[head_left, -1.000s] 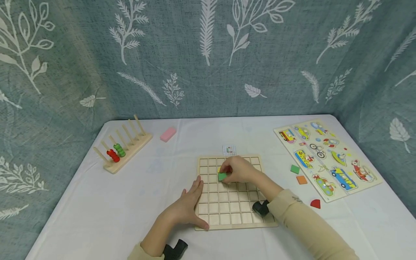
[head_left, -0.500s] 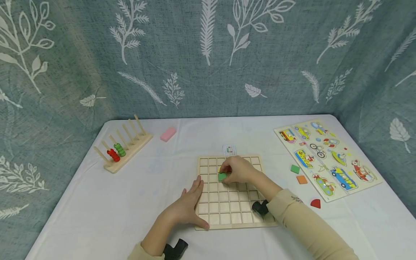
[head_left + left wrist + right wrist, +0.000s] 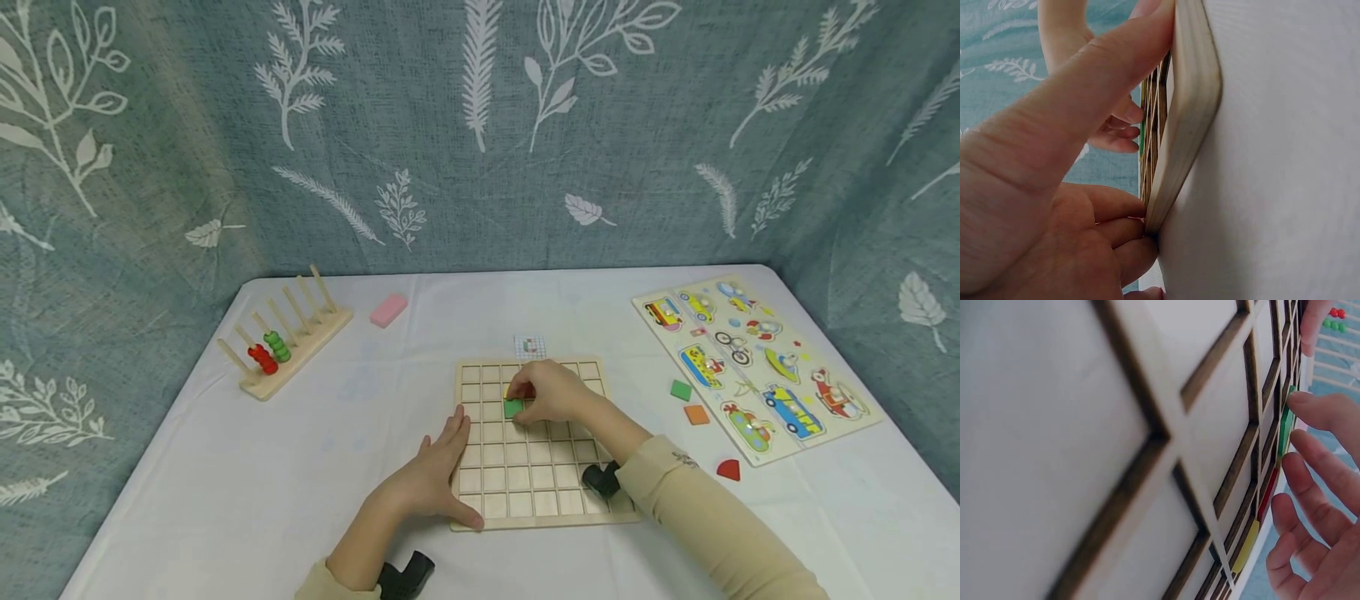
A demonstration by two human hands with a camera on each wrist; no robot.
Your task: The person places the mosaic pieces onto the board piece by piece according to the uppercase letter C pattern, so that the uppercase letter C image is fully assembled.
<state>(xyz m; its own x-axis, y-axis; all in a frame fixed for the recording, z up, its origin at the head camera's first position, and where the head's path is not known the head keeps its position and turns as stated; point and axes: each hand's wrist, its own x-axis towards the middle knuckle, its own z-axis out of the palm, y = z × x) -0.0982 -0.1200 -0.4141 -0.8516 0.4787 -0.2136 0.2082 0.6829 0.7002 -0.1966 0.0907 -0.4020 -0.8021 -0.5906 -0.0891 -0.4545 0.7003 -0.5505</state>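
A wooden grid board [image 3: 517, 479] lies flat in front of me. My left hand [image 3: 431, 483] rests along its left side with the fingers extended; the thumb presses the near left corner, seen close in the left wrist view. Over the upper part of the board, my right hand [image 3: 551, 392] pinches a green square tile [image 3: 512, 408] by its edges, thumb on the near side and index finger on the far side. In the right wrist view the green tile is at the grid's surface. A red tile [image 3: 1267, 495] and a yellow tile [image 3: 1246, 549] sit in the grid beside it, mostly covered in the head view.
Behind the board lies a small pattern card [image 3: 530, 347]. To the right are a green tile [image 3: 681, 390], an orange tile [image 3: 697, 414], a red quarter-round piece [image 3: 728, 470] and a vehicle puzzle board [image 3: 750, 358]. A bead peg rack [image 3: 300, 358] and pink block [image 3: 388, 310] stand left.
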